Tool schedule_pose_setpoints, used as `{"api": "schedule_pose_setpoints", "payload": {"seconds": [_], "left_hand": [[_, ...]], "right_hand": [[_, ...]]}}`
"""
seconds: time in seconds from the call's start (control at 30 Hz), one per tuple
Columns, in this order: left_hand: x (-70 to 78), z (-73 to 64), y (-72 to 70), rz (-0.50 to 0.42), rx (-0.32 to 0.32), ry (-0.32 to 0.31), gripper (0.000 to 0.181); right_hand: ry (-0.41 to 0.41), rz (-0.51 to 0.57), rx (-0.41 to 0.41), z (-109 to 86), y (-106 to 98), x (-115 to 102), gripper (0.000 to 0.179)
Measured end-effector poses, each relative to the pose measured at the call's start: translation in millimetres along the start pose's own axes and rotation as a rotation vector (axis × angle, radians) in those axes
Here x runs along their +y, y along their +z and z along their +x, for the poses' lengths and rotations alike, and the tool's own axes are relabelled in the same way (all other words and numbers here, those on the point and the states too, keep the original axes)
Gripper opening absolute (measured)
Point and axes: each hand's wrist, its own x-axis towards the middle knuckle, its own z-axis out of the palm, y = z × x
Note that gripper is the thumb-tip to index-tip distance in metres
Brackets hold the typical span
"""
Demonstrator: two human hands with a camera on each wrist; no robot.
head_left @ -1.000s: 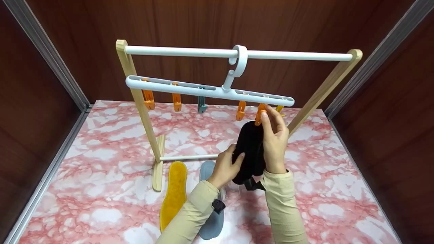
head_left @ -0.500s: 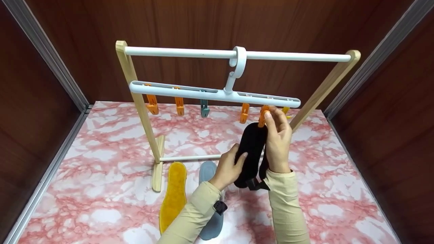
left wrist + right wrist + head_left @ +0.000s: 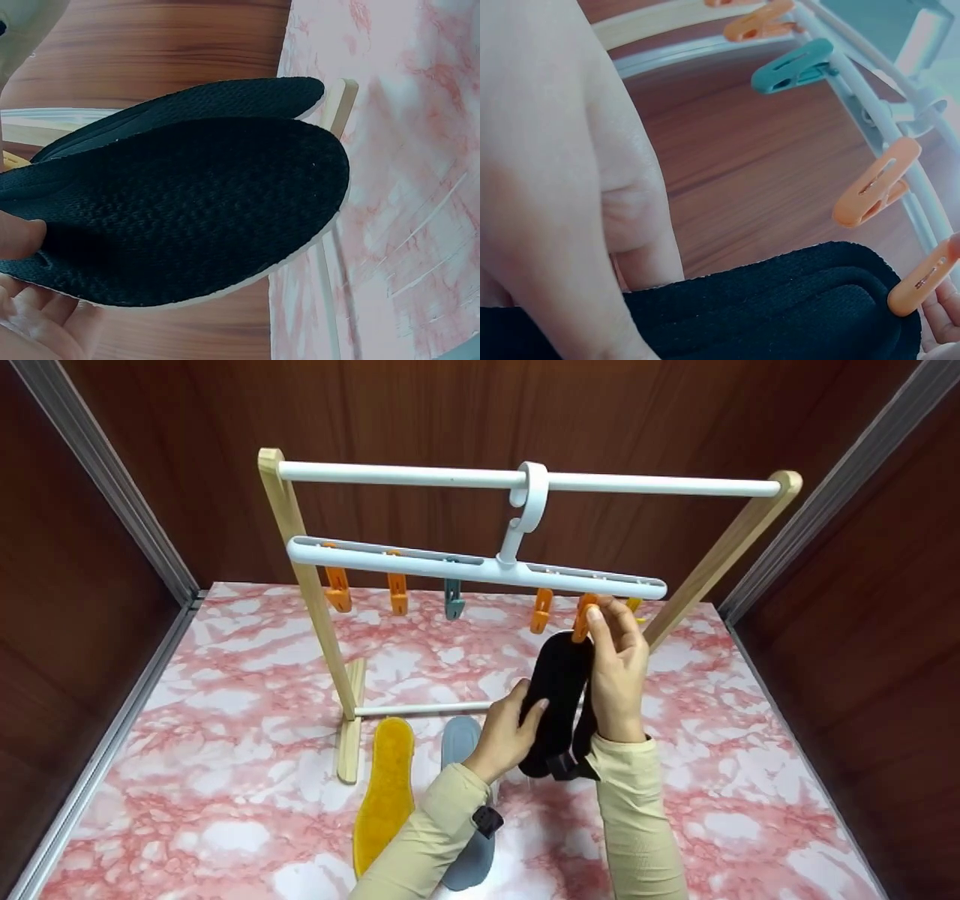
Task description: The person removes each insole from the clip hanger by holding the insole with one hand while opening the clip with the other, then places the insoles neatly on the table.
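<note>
Right hand (image 3: 621,682) is pinched on an orange clip (image 3: 582,623), right of centre; directly below, the front black insole (image 3: 555,697) is gripped by the left hand (image 3: 504,735). Clipping seems underway; next, clip pressure should be eased, insole kept steady.

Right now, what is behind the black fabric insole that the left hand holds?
In the left wrist view, a second black insole and part of a pale wooden bar show behind it. Their lower parts, covered by the front insole, cannot be seen.
</note>
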Motion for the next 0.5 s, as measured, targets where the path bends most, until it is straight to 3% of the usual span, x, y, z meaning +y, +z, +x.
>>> {"api": "schedule_pose_setpoints", "payload": {"seconds": [0.5], "left_hand": [[-0.8, -5.5, 0.4, -0.011, 0.004, -0.037, 0.038]], "right_hand": [[0.021, -0.009, 0.016, -1.2, 2.3, 0.7, 0.011]]}}
